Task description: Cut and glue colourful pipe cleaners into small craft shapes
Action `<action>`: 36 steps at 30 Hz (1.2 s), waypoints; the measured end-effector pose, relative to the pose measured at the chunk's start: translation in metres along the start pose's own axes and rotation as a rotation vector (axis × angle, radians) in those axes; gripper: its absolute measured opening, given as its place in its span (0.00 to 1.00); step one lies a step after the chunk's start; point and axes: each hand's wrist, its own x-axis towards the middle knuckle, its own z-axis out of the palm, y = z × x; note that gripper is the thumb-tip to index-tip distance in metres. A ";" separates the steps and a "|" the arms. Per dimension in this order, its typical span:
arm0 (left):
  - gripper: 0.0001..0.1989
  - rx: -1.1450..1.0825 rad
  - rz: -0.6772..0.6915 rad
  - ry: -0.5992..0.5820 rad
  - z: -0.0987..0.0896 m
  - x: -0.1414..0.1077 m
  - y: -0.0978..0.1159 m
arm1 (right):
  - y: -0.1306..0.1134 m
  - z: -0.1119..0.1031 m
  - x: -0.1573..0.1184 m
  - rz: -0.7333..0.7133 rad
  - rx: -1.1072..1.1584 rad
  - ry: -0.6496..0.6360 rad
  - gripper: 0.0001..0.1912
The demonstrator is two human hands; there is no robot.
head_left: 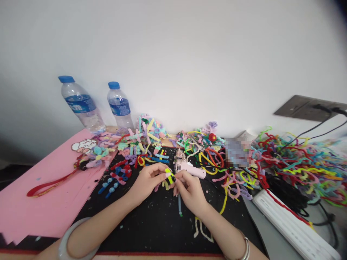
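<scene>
Over the middle of a black mat (151,224), my left hand (150,180) pinches a small bright yellow pipe-cleaner piece (169,175) with dark bits on it. My right hand (189,189) meets it from the other side, thumb and forefinger closed at the piece's dark end; the exact contact is too small to make out. Just behind my right hand lies a pink glue gun (191,169). Below the fingers a translucent bluish stick (179,206) rests on the mat. Blue and red pipe-cleaner pieces (119,177) lie left of my left hand.
Two water bottles (119,106) stand by the wall at the left, near pink paper (35,206) with a red strap (51,184). Tangled pipe cleaners (306,166) heap up at the right, beside a white power strip (292,225) and black cable (284,193).
</scene>
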 end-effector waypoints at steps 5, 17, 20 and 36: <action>0.13 0.040 0.002 -0.058 0.000 0.000 0.002 | -0.001 -0.001 0.001 -0.004 -0.013 0.093 0.08; 0.14 -0.123 -0.023 0.125 -0.008 0.004 -0.002 | 0.001 -0.018 0.006 -0.090 -0.327 0.322 0.06; 0.15 -0.142 0.012 0.173 -0.010 0.007 -0.004 | 0.006 -0.037 0.017 -0.108 -0.474 0.427 0.09; 0.13 -0.117 0.022 0.234 -0.009 0.009 -0.001 | 0.037 -0.112 0.033 0.241 -1.130 0.449 0.18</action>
